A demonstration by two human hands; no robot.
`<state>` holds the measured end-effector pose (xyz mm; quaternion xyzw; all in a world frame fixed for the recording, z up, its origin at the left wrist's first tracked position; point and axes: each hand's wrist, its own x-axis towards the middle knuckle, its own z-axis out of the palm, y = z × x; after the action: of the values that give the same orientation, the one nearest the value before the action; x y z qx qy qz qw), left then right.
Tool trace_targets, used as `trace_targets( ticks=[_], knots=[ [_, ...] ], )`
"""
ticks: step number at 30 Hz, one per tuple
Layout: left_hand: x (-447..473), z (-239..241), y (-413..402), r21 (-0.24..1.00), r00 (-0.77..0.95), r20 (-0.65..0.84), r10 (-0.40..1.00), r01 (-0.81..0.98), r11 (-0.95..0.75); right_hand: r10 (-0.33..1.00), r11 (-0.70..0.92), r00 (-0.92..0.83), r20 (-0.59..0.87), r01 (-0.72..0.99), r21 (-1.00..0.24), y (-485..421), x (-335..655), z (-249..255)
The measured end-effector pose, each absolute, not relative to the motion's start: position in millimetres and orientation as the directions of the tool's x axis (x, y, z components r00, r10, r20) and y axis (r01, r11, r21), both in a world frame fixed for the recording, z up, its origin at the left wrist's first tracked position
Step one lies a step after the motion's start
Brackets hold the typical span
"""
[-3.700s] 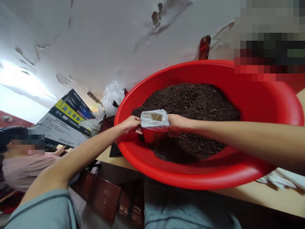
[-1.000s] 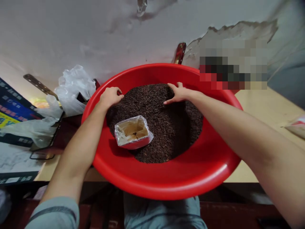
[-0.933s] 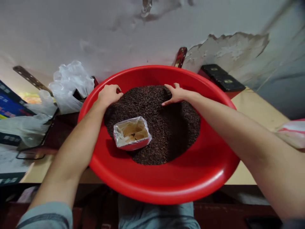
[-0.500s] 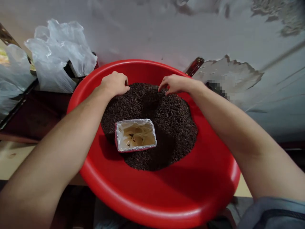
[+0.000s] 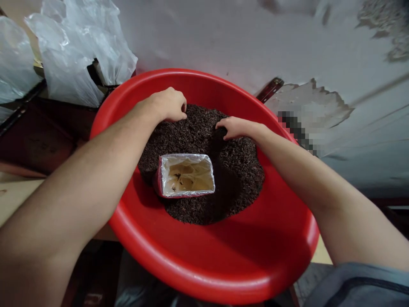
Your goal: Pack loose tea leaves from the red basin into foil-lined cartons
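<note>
We have both hands down in the loose tea leaves (image 5: 236, 179), a dark heap filling the middle of the red plastic basin (image 5: 223, 256). Our left hand (image 5: 169, 104) sits at the far-left top of the heap, fingers curled under and knuckles up. We can't tell whether it grips a clump or just rests on the leaves. Our right hand (image 5: 234, 127) is cupped with its fingertips dug into the leaves, just right of centre at the far side (a small dip shows beside it). Neither hand is spread flat.

The key relation is the foil-lined pouch (image 5: 186, 175). It stands mouth-up on the near half of the heap, toward us from both hands and roughly between them. Its mouth is held open as a rectangle whose long axis runs left to right across our view. Neither hand touches it. The right hand's fingertips look slightly nearer to its far-right corner; the left is further back and up the slope.

What's hard to read:
- Both sets of fingertips are hidden, by leaves or by the curl of the hand.
- The pouch's lower body is sunk in the heap, so its depth is unknown; only a few leaves lie at the bottom.
- The basin's near rim runs out of the frame.
- Crumpled clear plastic bags (image 5: 79, 55) sit beyond the basin on the left; a patch to the right is pixelated.
</note>
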<state>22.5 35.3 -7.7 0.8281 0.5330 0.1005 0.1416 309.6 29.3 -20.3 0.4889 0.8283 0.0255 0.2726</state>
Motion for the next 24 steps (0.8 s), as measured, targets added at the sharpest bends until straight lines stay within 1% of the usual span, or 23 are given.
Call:
trace_targets(
  ticks=[3, 7, 10, 13, 15, 20, 24],
  knots=[
    [20.4, -8.7, 36.5, 0.341, 0.415, -0.006, 0.910, 0.856, -0.388, 0.808, 0.533, -0.352, -0.472, 0.777, 0.334, 31.8, 303.3, -19.5],
    [19.2, -10.0, 37.2, 0.352, 0.420, -0.016, 0.907, 0.852, -0.388, 0.817, 0.524, -0.344, -0.462, 0.778, 0.348, 40.4, 304.4, -19.0],
    [18.8, -14.1, 42.2, 0.385, 0.418, -0.036, 0.908, 0.844, -0.373, 0.822, 0.514, -0.342, -0.456, 0.789, 0.336, 45.1, 311.1, -21.5],
    [18.9, -18.6, 48.4, 0.417, 0.402, -0.045, 0.914, 0.839, -0.349, 0.799, 0.549, -0.370, -0.475, 0.771, 0.323, 40.7, 316.1, -26.9],
    [19.1, -20.0, 49.9, 0.409, 0.407, -0.043, 0.912, 0.840, -0.356, 0.791, 0.563, -0.377, -0.482, 0.756, 0.335, 31.8, 315.1, -30.0],
    [19.5, -15.5, 40.9, 0.311, 0.437, -0.072, 0.897, 0.864, -0.396, 0.830, 0.505, -0.301, -0.469, 0.763, 0.403, 9.6, 299.3, -31.9],
    [19.7, -14.1, 37.5, 0.354, 0.450, -0.090, 0.888, 0.848, -0.394, 0.815, 0.531, -0.314, -0.487, 0.743, 0.408, 12.2, 293.7, -33.4]
  ],
)
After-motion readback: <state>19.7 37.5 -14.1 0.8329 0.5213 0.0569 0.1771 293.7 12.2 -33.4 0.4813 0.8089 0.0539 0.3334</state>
